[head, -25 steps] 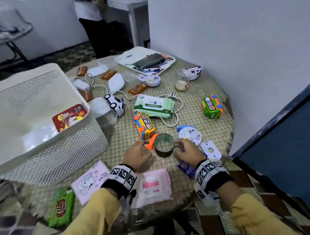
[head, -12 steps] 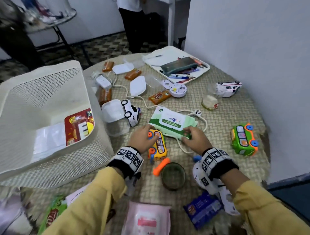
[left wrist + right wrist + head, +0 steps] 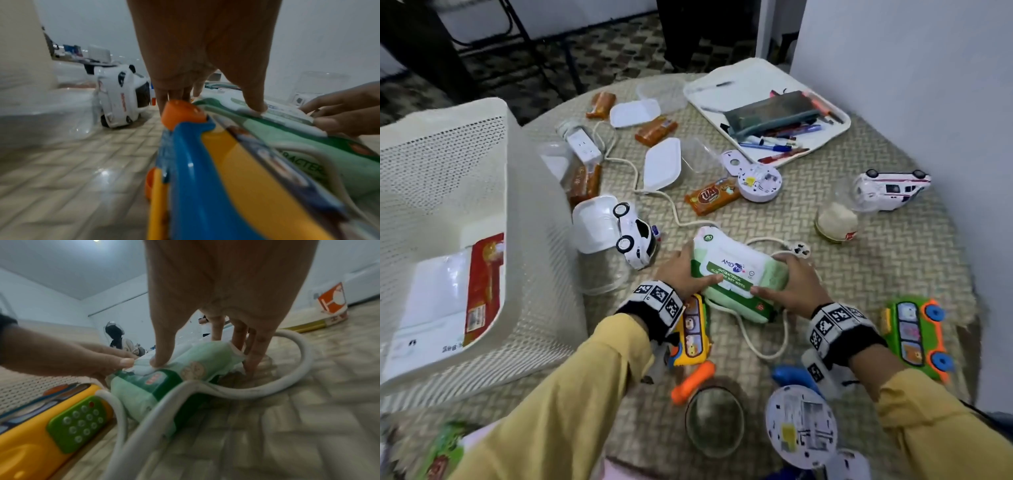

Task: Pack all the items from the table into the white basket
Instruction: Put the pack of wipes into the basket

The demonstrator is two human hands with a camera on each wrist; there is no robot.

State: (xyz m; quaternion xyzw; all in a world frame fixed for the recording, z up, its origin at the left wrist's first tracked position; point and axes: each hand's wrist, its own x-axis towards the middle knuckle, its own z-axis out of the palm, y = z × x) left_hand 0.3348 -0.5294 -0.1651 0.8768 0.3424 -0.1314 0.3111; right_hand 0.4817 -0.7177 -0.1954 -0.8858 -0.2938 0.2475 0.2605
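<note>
The green-and-white pack of wet wipes (image 3: 736,274) lay near the middle of the round woven table (image 3: 893,260), held between both hands. The left hand (image 3: 681,274) gripped its left end, thumb (image 3: 254,100) pressed flat on the top label and the other fingers (image 3: 164,95) curled down along the far side. The right hand (image 3: 792,286) gripped the right end, its thumb (image 3: 162,352) on the crinkled top film and its fingers (image 3: 255,347) reaching down behind the pack's end to the table. In the right wrist view the pack's near edge looked tilted up off the weave, though whether it was fully clear of the table could not be told.

A white power cord (image 3: 756,342) looped round the pack's near side and ran away behind it to a plug (image 3: 800,249) just beside the right hand's fingers. A yellow toy bus (image 3: 693,332) sat touching the pack's left near corner, under the left wrist. A white toy car (image 3: 635,236) lay on its side just left of the pack, against a clear lidded container (image 3: 594,222). The white basket (image 3: 524,240) stood at the table's left, with a red-and-white packet (image 3: 482,291) inside. A green toy bus (image 3: 914,337) stood well to the right, and a glass jar (image 3: 714,419) and an orange piece (image 3: 693,380) sat near the front edge.
</note>
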